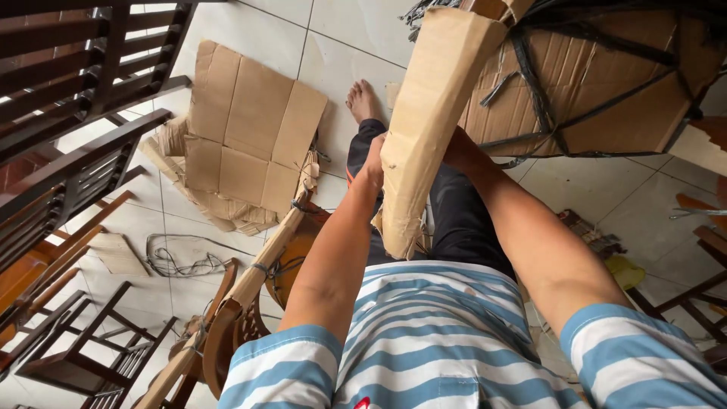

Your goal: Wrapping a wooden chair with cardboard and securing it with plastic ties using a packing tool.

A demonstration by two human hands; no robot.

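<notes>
Matt brown corrugated cardboard for the long wrapping piece [428, 129], creased and torn at its lower end; same dull paperboard on the strapped bundle [598, 83], bound with black plastic bands; flattened cardboard sheet [246, 129] rough-edged; glossy pale ceramic floor tiles [341, 60]; dark varnished wood on the chairs [76, 98]; soft striped cotton shirt [424, 341]

long creased cardboard sleeve [424, 129], upright, tilted
</notes>
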